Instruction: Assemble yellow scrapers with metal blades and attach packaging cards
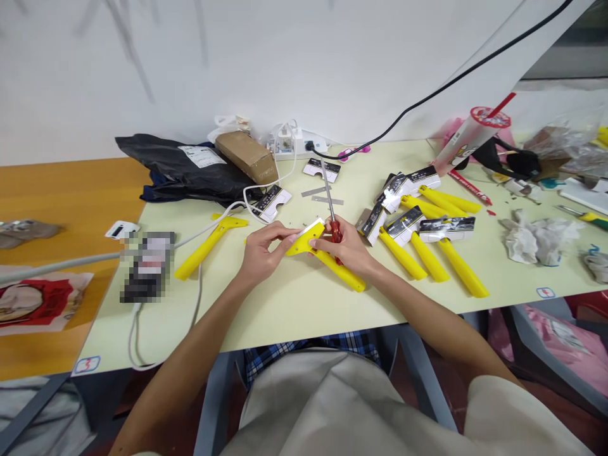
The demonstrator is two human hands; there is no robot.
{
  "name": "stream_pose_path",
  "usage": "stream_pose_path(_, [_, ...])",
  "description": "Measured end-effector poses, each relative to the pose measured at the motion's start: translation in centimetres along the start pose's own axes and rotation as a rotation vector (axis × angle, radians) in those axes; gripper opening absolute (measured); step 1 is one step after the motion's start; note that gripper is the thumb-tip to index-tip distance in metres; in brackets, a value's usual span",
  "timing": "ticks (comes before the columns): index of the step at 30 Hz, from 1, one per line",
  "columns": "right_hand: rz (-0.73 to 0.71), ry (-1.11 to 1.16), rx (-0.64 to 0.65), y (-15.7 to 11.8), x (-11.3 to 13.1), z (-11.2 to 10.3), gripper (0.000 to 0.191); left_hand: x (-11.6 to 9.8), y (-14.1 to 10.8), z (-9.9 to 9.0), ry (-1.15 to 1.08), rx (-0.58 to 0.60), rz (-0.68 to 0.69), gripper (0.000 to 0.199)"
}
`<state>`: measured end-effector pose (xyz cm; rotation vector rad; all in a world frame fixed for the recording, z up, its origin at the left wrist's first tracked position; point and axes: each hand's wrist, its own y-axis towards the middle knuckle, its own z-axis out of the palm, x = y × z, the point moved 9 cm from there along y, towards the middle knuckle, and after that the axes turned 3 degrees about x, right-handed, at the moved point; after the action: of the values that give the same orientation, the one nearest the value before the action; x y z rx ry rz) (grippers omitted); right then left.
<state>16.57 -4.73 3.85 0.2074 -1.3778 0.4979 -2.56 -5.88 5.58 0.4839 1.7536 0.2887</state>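
Observation:
My left hand (263,252) pinches the left end of the head of a yellow scraper (338,271), where a metal blade shows along the top edge. The scraper's handle slants down to the right. Closed around a red-handled screwdriver (337,232), my right hand (350,246) also has its thumb on the scraper head. The screwdriver's shaft points up and away from me. Just beyond the hands, two loose metal blades (327,200) lie on the pale table (285,316). Another yellow scraper (205,250) rests to the left of my hands.
Several yellow scrapers (463,269) with card sleeves lie at right, near a tilted cup (468,139) and crumpled tissue (522,240). A black bag (190,171), cardboard box (247,155) and power strip (304,142) stand behind. White cables cross the left side beside a pixelated object (148,266).

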Motion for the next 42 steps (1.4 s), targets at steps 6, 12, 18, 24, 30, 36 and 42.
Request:
stream_pose_path(6, [0.003, -0.006, -0.014, -0.1, 0.2, 0.1, 0.062, -0.1, 0.0, -0.3, 0.015, -0.013, -0.01, 0.024])
stream_pose_path(12, [0.0, 0.028, -0.011, 0.0, 0.2, 0.0, 0.065, -0.7, 0.2, -0.4, 0.049, -0.004, 0.041, 0.021])
stream_pose_path(18, [-0.026, 0.029, -0.031, 0.1, 0.3, -0.4, 0.066, -0.8, 0.1, -0.3, 0.016, 0.003, 0.035, 0.026])
stream_pose_path(24, [-0.041, 0.058, -0.068, 0.4, 0.1, -0.8, 0.071, -0.1, 0.1, 0.2, -0.13, 0.019, -0.071, 0.041])
stream_pose_path(30, [-0.035, 0.092, -0.083, 0.4, -0.2, -0.7, 0.071, 0.9, -0.1, 0.1, -0.171, -0.016, -0.107, 0.045])
stream_pose_path(36, [-0.021, 0.099, -0.081, 0.4, -0.1, -1.0, 0.066, 0.5, -0.2, 0.8, -0.16, 0.076, -0.086, 0.045])
stream_pose_path(42, [-0.187, 0.079, -0.333, 0.1, 3.3, -5.1, 0.074, 1.6, 0.1, 0.4, -0.044, -0.025, -0.09, 0.042])
